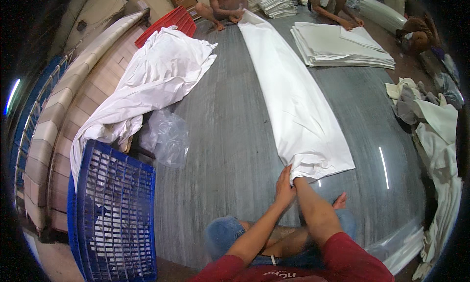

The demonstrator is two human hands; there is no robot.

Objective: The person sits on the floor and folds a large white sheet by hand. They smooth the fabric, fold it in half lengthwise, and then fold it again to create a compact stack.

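A long folded strip of white cloth [293,94] lies on the grey floor, stretching from me to a person crouching at the far end. My left hand [285,188] grips the cloth's near left corner, fingers along the edge. At the same corner my right wrist [300,183] goes in under a bunched fold. That fold hides the right hand's fingers, so their hold cannot be made out. The cloth is rumpled around both hands and flatter farther away.
On the left stand a blue plastic basket [117,208], heaped white cloth [161,61], a clear plastic bag [167,138] and a red basket [169,26]. Another person's hands [350,23] touch a stack of folded white cloth [341,48]. More cloth [437,146] lies along the right.
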